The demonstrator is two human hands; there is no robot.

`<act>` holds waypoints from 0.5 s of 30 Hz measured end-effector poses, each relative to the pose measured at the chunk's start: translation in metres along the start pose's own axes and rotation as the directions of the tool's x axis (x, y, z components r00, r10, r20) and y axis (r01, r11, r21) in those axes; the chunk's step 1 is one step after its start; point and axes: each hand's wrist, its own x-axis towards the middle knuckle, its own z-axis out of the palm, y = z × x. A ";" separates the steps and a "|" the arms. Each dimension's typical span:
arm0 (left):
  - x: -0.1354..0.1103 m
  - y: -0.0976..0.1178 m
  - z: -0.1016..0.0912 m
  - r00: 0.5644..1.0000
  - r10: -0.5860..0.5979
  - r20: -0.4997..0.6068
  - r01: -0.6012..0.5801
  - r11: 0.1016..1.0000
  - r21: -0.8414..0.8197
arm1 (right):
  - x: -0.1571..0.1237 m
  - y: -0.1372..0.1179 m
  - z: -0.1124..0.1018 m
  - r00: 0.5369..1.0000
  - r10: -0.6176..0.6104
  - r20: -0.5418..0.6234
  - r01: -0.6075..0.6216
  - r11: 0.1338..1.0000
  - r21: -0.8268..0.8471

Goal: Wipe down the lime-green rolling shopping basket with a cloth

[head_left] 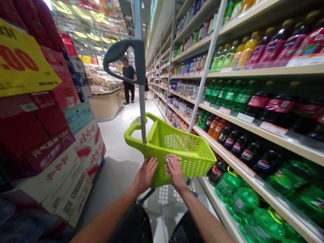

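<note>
A lime-green shopping basket cart [187,165] stands in front of me, with perforated sides and a grey pull handle [140,62] on an upright metal pole. My left hand [146,173] lies flat against the near side of the basket, fingers stretched out. Against the same side, to the right, my right hand [174,170] presses a crumpled whitish cloth [167,159]. Part of the cloth is hidden under the palm and fingers. The inside of the basket that shows holds nothing I can see.
Shelves of bottled drinks [253,98] line the right side, with large green bottles [243,199] low down. Stacked cartons [63,168] and a yellow price sign [22,60] stand at left. A person [129,79] stands on the tiled aisle [113,135] beside a display counter [105,104].
</note>
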 end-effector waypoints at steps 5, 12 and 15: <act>-0.019 -0.014 -0.001 0.995 -0.096 0.014 0.096 0.995 0.015 | -0.012 -0.019 0.007 0.999 -0.016 0.050 0.015 1.000 0.027; -0.028 -0.023 -0.007 0.976 -0.216 0.034 0.215 0.976 0.022 | 0.057 -0.060 0.026 0.993 -0.117 -0.001 0.116 0.992 0.050; -0.038 -0.030 -0.010 0.967 -0.251 0.035 0.250 0.968 0.026 | 0.026 -0.059 0.040 0.986 -0.156 0.052 0.154 0.987 0.044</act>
